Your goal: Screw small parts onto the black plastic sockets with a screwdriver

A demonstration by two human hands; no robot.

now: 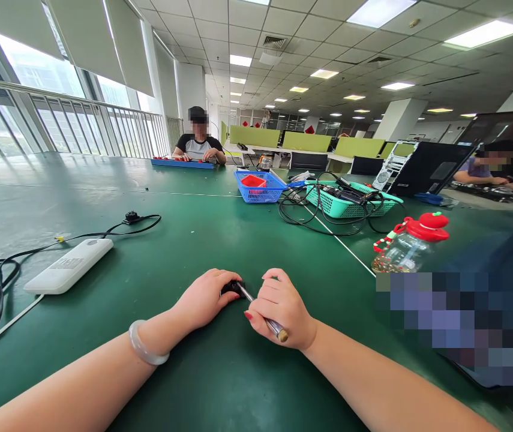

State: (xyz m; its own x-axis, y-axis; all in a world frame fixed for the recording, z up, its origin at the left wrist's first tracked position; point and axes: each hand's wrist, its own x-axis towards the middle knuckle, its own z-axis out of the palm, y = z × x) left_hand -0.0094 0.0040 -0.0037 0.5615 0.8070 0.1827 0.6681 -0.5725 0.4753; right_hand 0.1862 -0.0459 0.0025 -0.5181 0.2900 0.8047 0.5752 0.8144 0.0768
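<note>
Both my hands rest on the green table near its front edge. My left hand [204, 297] closes over a small black part [233, 288] and pins it to the table top. My right hand [278, 309] grips a thin metal-shafted tool [263, 315] like a pen; its tip points up-left onto the black part, and its brownish end sticks out below my fingers. A pale bangle [146, 348] sits on my left wrist.
A white power strip [69, 267] with black cables lies to the left. A clear bottle with a red lid [411, 243] lies on the right. Farther back stand a blue basket [260, 187] and a teal basket [350, 201] with cables. Two people sit at the far tables.
</note>
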